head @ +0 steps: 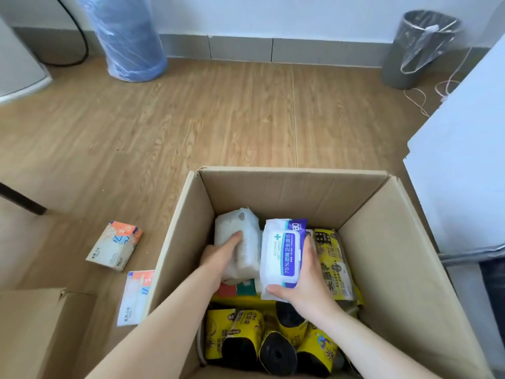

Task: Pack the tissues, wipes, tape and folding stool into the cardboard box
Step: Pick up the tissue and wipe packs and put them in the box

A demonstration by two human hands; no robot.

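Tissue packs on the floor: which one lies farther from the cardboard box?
The orange-topped tissue pack lying apart at an angle on the floor. The other tissue pack sits right against the cardboard box wall.

Two bare forearms, sleeveless, hands (pixel 221 255) without rings, watch or gloves

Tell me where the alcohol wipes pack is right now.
In the head view, the alcohol wipes pack is inside the cardboard box, held by the right hand, just right of the white tissue pack under the left hand.

Both hands hold packs inside the cardboard box (pixel 396 255).
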